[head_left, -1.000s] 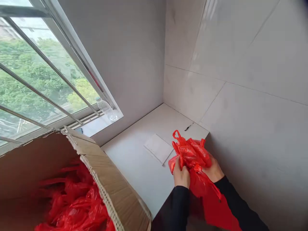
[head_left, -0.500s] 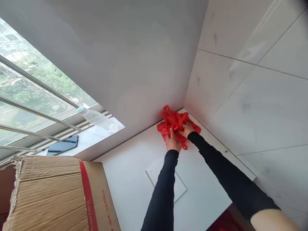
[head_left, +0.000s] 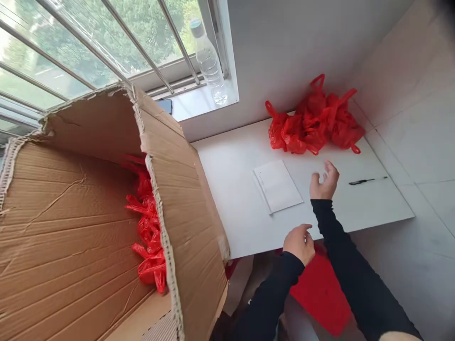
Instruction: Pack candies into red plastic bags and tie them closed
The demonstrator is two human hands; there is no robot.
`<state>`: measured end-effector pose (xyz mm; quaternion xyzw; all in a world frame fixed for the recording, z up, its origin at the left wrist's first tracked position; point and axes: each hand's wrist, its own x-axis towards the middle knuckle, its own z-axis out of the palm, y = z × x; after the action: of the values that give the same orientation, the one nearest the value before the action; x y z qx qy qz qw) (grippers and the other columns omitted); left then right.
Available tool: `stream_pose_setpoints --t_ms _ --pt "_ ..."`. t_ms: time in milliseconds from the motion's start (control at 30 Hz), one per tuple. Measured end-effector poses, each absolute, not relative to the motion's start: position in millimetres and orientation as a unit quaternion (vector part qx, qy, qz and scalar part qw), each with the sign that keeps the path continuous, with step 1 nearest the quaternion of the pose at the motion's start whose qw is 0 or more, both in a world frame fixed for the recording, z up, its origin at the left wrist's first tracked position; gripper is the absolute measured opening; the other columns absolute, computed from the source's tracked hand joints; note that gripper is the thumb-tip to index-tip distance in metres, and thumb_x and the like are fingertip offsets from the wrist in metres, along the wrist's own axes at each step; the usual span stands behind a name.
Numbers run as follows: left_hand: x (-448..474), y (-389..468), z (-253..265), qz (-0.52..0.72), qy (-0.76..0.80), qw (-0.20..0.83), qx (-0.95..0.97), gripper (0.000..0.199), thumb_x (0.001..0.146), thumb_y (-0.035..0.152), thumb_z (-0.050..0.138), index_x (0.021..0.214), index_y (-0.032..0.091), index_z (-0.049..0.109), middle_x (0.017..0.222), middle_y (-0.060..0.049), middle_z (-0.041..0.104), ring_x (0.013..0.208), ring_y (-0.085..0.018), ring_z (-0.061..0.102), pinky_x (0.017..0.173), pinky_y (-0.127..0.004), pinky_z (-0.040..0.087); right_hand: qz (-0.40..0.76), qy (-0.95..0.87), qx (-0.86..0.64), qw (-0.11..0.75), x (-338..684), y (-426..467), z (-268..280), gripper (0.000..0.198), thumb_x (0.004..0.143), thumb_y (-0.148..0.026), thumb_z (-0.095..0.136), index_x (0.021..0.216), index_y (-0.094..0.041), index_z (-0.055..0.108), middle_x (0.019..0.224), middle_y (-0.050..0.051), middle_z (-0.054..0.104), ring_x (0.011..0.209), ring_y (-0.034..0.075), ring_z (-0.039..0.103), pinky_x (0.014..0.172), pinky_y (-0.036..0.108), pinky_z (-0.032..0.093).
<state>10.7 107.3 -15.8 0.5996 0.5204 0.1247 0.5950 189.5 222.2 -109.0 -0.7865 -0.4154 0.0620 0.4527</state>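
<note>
My right hand (head_left: 324, 182) hovers over the white table (head_left: 227, 189), thumb and fingers apart and holding nothing. In front of it, a cluster of red plastic bags (head_left: 314, 124) lies crumpled against the wall, apart from both hands. My left hand (head_left: 299, 243) is at the table's near edge, its fingers loosely curled with a gap to the thumb and nothing seen in them. A white notebook (head_left: 277, 185) lies to the left of my right hand. On its other side rests a black pen (head_left: 366, 181).
A large open cardboard box (head_left: 188, 199) stands at left, with several red plastic bags (head_left: 151, 237) inside. On the windowsill are a clear bottle (head_left: 211, 66) and a phone (head_left: 166, 105), partly hidden by the box. Something red (head_left: 323, 293) lies below the table.
Both hands have let go of the red bags and drawn back toward me. The view has swung left, showing the box's inside. The pen is now visible.
</note>
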Motion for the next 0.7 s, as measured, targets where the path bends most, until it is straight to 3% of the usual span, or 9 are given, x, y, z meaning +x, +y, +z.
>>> stream_pose_setpoints --t_ms 167,300,400,567,700 --pt "-105.8 29.6 2.9 0.105 0.458 0.605 0.643 0.042 0.091 0.016 0.048 0.131 0.013 0.061 0.12 -0.016 0.068 0.113 -0.028 0.062 0.103 -0.049 0.045 0.091 -0.309 -0.824 0.466 68.3 48.7 -143.3 0.03 0.098 -0.029 0.054 0.126 -0.017 0.057 0.123 0.011 0.059 0.108 0.024 0.061 0.09 0.045 0.055" --pt "-234.0 -56.0 24.6 0.025 0.329 0.666 0.668 0.04 0.092 0.023 0.05 0.13 0.022 0.063 0.117 -0.009 0.071 0.109 -0.022 0.065 0.101 -0.037 0.048 0.129 -0.172 -0.867 0.45 -47.4 -128.2 -150.0 0.03 0.099 -0.037 0.063 0.119 -0.015 0.062 0.116 0.008 0.064 0.098 0.021 0.065 0.085 0.041 0.057" --pt "-342.7 -96.1 30.2 -0.053 0.294 0.702 0.647 0.034 0.092 0.031 0.057 0.124 0.021 0.065 0.111 -0.008 0.073 0.105 -0.02 0.068 0.099 -0.038 0.051 0.149 -0.062 -0.886 0.434 -154.0 -256.7 -136.9 0.032 0.099 -0.037 0.062 0.124 -0.016 0.06 0.12 0.009 0.062 0.101 0.022 0.064 0.086 0.042 0.057" --pt "-513.2 -109.4 23.0 -0.125 0.42 0.663 0.607 0.037 0.093 0.043 0.06 0.113 0.012 0.065 0.091 -0.008 0.072 0.079 -0.019 0.069 0.08 -0.039 0.057 0.234 0.023 -0.877 0.419 -310.4 -382.6 -122.5 0.031 0.099 -0.036 0.063 0.123 -0.016 0.061 0.119 0.009 0.062 0.099 0.021 0.065 0.085 0.041 0.057" --pt "-609.3 -134.2 10.5 -0.104 0.547 0.577 0.597 0.039 0.099 0.046 0.052 0.119 0.013 0.06 0.102 -0.008 0.068 0.086 -0.018 0.067 0.081 -0.038 0.057 0.305 0.04 -0.86 0.408 -385.0 -444.6 -128.1 0.03 0.1 -0.036 0.062 0.122 -0.016 0.061 0.119 0.009 0.063 0.099 0.021 0.064 0.086 0.041 0.057"
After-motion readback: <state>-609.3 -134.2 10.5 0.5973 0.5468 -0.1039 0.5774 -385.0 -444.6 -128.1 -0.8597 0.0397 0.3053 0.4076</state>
